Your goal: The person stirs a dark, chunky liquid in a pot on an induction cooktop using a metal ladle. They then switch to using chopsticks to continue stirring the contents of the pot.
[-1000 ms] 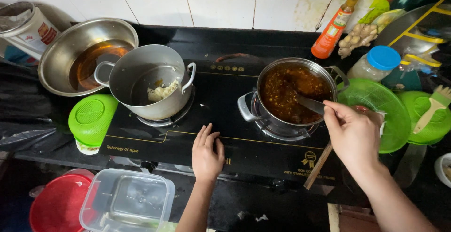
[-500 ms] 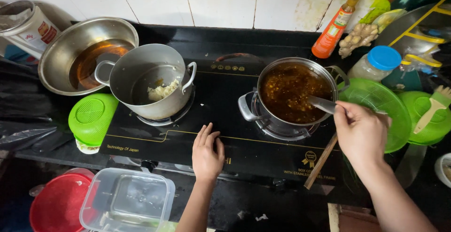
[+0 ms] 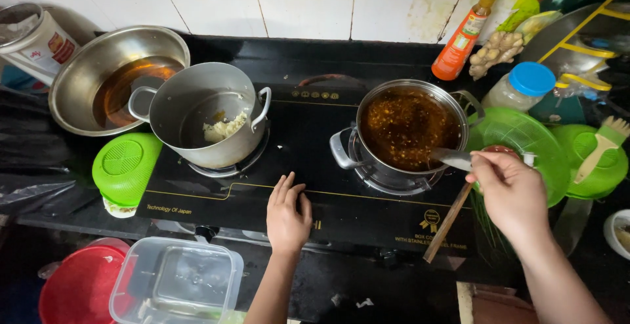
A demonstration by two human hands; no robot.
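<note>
The right hand [image 3: 512, 193] is moving along the near rim of the pot [image 3: 410, 130] on the right burner; its fingers are closed on the handle of a metal spoon [image 3: 453, 158], whose bowl is now dipping deeper into the dark red sauce than a moment ago. The stirring is going on. The left hand [image 3: 287, 212] is staying flat, fingers spread, on the black stove [image 3: 308, 110].
</note>
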